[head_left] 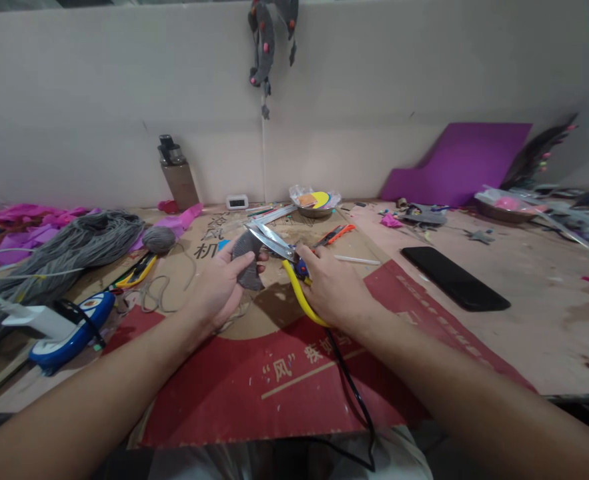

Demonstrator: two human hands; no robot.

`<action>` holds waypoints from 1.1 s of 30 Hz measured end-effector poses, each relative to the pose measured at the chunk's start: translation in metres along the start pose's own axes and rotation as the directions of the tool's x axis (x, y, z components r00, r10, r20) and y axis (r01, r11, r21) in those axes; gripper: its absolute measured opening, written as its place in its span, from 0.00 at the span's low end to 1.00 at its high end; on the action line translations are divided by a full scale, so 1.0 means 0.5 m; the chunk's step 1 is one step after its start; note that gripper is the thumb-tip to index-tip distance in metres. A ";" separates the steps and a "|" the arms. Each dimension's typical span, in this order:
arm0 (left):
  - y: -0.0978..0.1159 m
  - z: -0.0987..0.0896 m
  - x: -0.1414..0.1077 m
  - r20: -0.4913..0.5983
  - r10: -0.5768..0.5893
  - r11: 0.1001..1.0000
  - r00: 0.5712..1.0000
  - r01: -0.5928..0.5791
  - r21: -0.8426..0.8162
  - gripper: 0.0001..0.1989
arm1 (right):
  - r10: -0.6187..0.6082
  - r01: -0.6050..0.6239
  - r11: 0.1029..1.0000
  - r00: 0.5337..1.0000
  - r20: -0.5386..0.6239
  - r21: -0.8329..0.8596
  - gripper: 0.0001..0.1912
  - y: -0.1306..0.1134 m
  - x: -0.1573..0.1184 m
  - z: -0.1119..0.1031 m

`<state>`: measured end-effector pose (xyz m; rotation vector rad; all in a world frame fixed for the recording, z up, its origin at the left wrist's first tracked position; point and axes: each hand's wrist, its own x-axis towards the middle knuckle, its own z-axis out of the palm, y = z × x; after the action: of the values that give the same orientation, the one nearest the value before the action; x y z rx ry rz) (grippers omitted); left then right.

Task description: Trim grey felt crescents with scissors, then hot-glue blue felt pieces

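Between the thumb and fingers of my left hand (pixel 224 283) is a grey crescent wrapped in yarn (pixel 247 261). My right hand (pixel 331 283) grips a pair of scissors with yellow handles (pixel 301 293). The scissor blades (pixel 273 241) are parted and point left, at the upper edge of the crescent. Whether they touch it I cannot tell. Loose grey yarn (pixel 157 293) lies on the cardboard left of my left hand.
Red and brown cardboard (pixel 214 393) covers the table's middle. To the right lies a black phone (pixel 454 279). A blue power strip (pixel 77 333), a yellow cutter knife (pixel 137 271) and a grey yarn skein (pixel 74 250) lie left. A bowl (pixel 315 211) stands behind.
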<state>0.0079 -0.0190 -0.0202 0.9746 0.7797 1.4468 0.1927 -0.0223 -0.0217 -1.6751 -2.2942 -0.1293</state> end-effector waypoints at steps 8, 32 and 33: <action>0.001 0.002 0.000 -0.072 0.022 0.995 0.997 -0.015 0.098 0.11 | -0.017 0.017 1.000 0.999 0.030 -0.013 0.18 -0.005 -0.003 -0.005; 0.011 -0.028 0.017 0.020 0.399 0.788 0.917 -0.354 0.503 0.09 | -0.090 0.099 0.935 0.995 -0.043 0.341 0.20 0.006 -0.001 0.020; 0.009 -0.031 0.019 0.033 0.409 0.777 0.912 -0.367 0.511 0.09 | -0.085 0.094 0.945 0.996 -0.041 0.314 0.20 0.005 -0.001 0.019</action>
<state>-0.0081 -0.0091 -0.0216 1.5655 1.1009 1.6781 0.1936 -0.0197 -0.0315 -1.4006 -2.2308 0.1869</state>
